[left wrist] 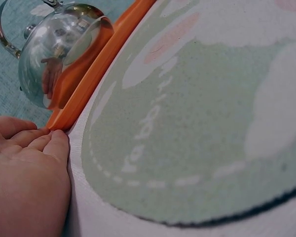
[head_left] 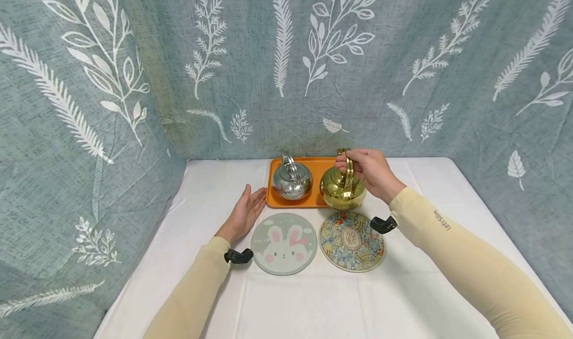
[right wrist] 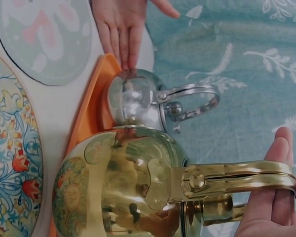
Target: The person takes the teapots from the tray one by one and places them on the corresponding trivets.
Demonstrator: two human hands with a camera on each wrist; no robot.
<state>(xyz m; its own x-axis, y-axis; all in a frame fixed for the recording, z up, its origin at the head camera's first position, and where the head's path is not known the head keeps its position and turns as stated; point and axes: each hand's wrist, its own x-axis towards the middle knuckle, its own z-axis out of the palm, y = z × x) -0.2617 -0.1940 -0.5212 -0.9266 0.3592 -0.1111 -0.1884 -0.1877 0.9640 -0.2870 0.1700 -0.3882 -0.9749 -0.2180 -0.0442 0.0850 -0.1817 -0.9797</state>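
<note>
My right hand (head_left: 370,171) grips the arched handle of a shiny gold kettle (head_left: 342,194), fingers hooked under it in the right wrist view. The kettle is over the right end of an orange tray (head_left: 316,171), its belly overlapping the front rim; whether it touches the tray is hard to tell. A silver kettle (head_left: 292,182) sits on the tray's left half, handle up. At the tray's left edge my left hand (head_left: 247,212) is held with straight fingers, their tips touching the orange rim (left wrist: 101,64) in the left wrist view.
Two round mats lie in front of the tray: a pale green rabbit mat (head_left: 284,259) on the left and a colourful floral mat (head_left: 353,259) on the right. A white cloth (head_left: 295,309) covers the table. Leaf-patterned curtains (head_left: 250,65) surround it at the back and sides.
</note>
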